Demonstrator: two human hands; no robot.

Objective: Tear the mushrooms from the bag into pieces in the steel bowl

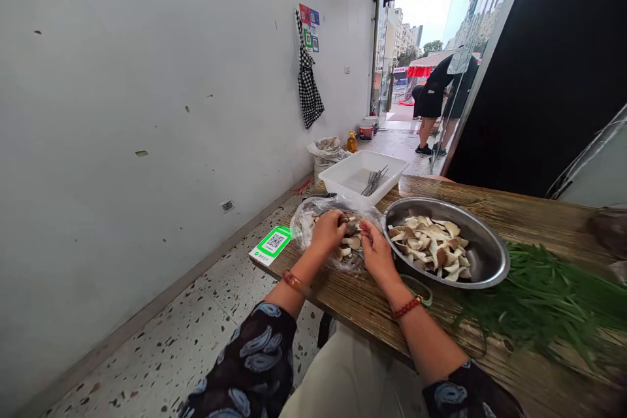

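My left hand (329, 233) is curled in over a clear plastic bag (306, 215) of oyster mushrooms (349, 248), its fingertips closed on a mushroom and partly hidden behind the hand. Facing it, my right hand (376, 249) pinches the edge of a mushroom between thumb and fingers. The bag lies spread open on the wooden table. Just right of my right hand stands an oval steel basin (492, 255), with torn mushroom pieces (435, 248) heaped in it.
Behind the bag is a white plastic tray (337, 176) holding thin metal skewers (375, 181). Long green leaves (543, 294) cover the table's right side. A QR code card (272, 245) lies at the left corner. A person (435, 91) bends over by the glass door.
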